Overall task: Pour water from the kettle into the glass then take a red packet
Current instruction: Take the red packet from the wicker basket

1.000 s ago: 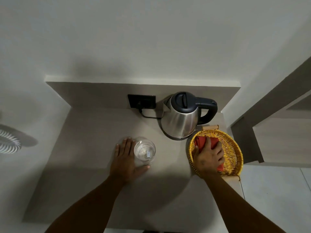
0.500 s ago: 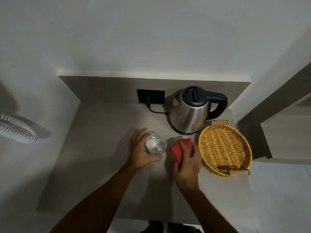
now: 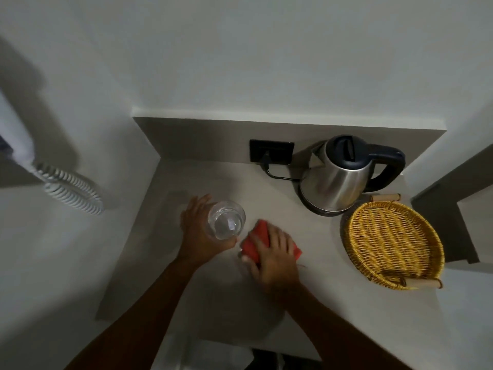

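Apparently one red packet (image 3: 258, 243), one glass (image 3: 226, 219), one kettle (image 3: 336, 175)

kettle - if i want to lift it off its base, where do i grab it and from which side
Take the kettle by its dark loop handle, coming in from the right. The handle sticks out on that side, opposite the spout, which points left toward the wall socket. The steel body is smooth and tapered, so it offers a poorer grip. The wicker basket sits close in front.

Hotel-room tea nook: kettle (image 3: 338, 173), wall phone (image 3: 18, 134)
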The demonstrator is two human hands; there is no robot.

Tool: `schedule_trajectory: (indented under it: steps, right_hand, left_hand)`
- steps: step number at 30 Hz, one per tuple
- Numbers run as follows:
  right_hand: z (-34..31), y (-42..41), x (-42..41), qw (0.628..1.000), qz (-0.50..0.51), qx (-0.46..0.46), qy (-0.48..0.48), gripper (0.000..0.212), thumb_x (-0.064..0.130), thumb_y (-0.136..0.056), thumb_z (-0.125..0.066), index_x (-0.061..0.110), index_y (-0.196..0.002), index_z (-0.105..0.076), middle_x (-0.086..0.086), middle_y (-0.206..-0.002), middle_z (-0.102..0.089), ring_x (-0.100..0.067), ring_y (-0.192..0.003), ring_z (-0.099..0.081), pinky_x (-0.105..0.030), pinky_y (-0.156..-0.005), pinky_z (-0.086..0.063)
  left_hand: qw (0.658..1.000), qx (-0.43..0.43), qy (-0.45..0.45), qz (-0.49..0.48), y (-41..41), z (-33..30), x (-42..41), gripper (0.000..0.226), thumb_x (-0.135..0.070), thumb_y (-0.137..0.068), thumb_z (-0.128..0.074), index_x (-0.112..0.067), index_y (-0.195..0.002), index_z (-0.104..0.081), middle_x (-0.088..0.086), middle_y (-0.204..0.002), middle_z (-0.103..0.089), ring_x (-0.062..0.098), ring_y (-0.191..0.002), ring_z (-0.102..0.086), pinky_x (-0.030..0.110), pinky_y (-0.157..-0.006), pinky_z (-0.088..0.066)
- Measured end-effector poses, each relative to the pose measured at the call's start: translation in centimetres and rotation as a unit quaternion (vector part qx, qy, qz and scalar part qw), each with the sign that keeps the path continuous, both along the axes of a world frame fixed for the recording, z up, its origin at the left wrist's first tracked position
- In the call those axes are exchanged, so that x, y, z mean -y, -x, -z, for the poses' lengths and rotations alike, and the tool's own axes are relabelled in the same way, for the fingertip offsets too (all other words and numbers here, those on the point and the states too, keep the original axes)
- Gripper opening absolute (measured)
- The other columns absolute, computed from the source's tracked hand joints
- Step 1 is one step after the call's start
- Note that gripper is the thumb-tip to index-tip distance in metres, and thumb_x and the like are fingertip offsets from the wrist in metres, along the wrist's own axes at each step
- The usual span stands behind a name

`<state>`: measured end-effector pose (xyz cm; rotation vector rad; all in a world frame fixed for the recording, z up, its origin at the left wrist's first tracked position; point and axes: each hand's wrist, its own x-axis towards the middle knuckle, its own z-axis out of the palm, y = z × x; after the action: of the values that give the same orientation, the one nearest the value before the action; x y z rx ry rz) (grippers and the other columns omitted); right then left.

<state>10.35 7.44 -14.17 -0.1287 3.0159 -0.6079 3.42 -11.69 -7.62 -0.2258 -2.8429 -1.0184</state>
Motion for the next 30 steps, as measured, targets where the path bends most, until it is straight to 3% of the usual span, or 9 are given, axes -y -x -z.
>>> schedule_trajectory:
  steps: [4,8,10,12,15,19,25,28,30]
  right_hand:
    - [1.4,-5.9,-3.9,1.000,-0.016,-0.004,-0.025,0.054,0.067,-0.091,-0.033,0.047,-0.141,-0.030,-0.004,-0.152,-0.027,-0.034,-0.134,-0.028,-0.055,-0.106,-0.019]
    - [0.2,-0.2,-7.2,0.993,0.112,0.020,-0.043,0.056,0.064,-0.092,-0.026,0.039,-0.143,-0.027,-0.011,-0.151,-0.027,-0.036,-0.135,-0.023,-0.059,-0.109,-0.022]
    - [-0.7,3.4,-4.9,0.991,0.131,0.008,-0.041,0.057,0.062,-0.092,-0.023,0.036,-0.143,-0.028,-0.014,-0.151,-0.028,-0.037,-0.135,-0.025,-0.058,-0.110,-0.022]
    - [-0.8,4.5,-1.3,0.994,0.103,0.016,-0.019,0.058,0.062,-0.091,-0.023,0.036,-0.143,-0.031,-0.016,-0.152,-0.028,-0.038,-0.135,-0.024,-0.056,-0.111,-0.018]
    - [0.4,0.6,3.5,0.999,-0.025,-0.002,-0.031,0.056,0.062,-0.092,-0.027,0.036,-0.141,-0.037,-0.016,-0.154,-0.028,-0.038,-0.138,-0.025,-0.053,-0.113,-0.011]
    - [2.0,-6.8,2.6,0.992,-0.122,-0.021,-0.022,0.049,0.062,-0.088,-0.041,0.050,-0.135,-0.037,-0.007,-0.152,-0.033,-0.032,-0.136,-0.030,-0.048,-0.114,-0.011]
    - [-0.4,-3.8,-10.4,0.990,0.128,0.009,-0.054,0.051,0.062,-0.092,-0.031,0.042,-0.139,-0.034,-0.011,-0.149,-0.034,-0.037,-0.133,-0.027,-0.059,-0.107,-0.025]
    - [-1.5,0.3,-9.8,0.985,0.158,0.006,-0.076,0.054,0.060,-0.091,-0.033,0.035,-0.139,-0.037,-0.015,-0.144,-0.038,-0.037,-0.129,-0.031,-0.057,-0.105,-0.029]
    - [-1.1,1.1,-8.6,0.986,0.151,0.012,-0.076,0.056,0.060,-0.088,-0.036,0.035,-0.138,-0.036,-0.016,-0.143,-0.039,-0.036,-0.126,-0.033,-0.055,-0.102,-0.030]
  left_hand:
    - [1.000,-0.004,-0.009,-0.006,0.2,-0.5,0.9,0.096,-0.046,-0.041,-0.091,-0.002,-0.122,-0.062,0.023,-0.134,-0.061,0.050,-0.131,-0.051,0.072,-0.104,-0.040]
    - [0.999,0.005,-0.034,-0.033,-1.6,-0.9,0.7,0.103,-0.054,-0.039,-0.084,-0.006,-0.127,-0.060,0.020,-0.142,-0.057,0.046,-0.139,-0.045,0.073,-0.108,-0.035]
    - [0.999,0.004,-0.042,-0.032,-2.5,-1.1,0.6,0.100,-0.056,-0.039,-0.083,-0.018,-0.128,-0.056,0.019,-0.143,-0.056,0.045,-0.140,-0.043,0.075,-0.108,-0.035]
    - [0.999,-0.003,-0.038,-0.029,-2.8,-1.2,0.8,0.095,-0.062,-0.040,-0.078,-0.031,-0.125,-0.048,0.019,-0.142,-0.057,0.045,-0.140,-0.044,0.075,-0.107,-0.035]
    - [0.999,0.001,-0.028,-0.024,-2.7,-1.0,1.5,0.088,-0.063,-0.044,-0.081,-0.025,-0.120,-0.058,0.016,-0.139,-0.060,0.042,-0.139,-0.046,0.070,-0.109,-0.036]
    - [0.998,-0.003,-0.041,-0.042,-2.3,-0.7,1.9,0.096,-0.066,-0.040,-0.077,-0.032,-0.125,-0.048,0.013,-0.143,-0.057,0.040,-0.142,-0.043,0.069,-0.112,-0.033]
    - [0.999,0.018,-0.039,0.016,-0.3,0.0,-3.4,0.092,-0.053,-0.038,-0.090,-0.014,-0.117,-0.064,0.014,-0.127,-0.065,0.042,-0.125,-0.057,0.066,-0.104,-0.043]
    - [0.998,0.026,-0.047,0.036,0.0,0.7,-4.3,0.079,-0.050,-0.038,-0.092,-0.021,-0.108,-0.069,0.003,-0.103,-0.068,0.029,-0.099,-0.065,0.057,-0.089,-0.052]
    - [0.996,0.039,-0.061,0.047,-0.1,1.5,-4.9,0.080,-0.052,-0.041,-0.092,-0.027,-0.114,-0.070,-0.001,-0.106,-0.069,0.025,-0.102,-0.065,0.058,-0.093,-0.050]
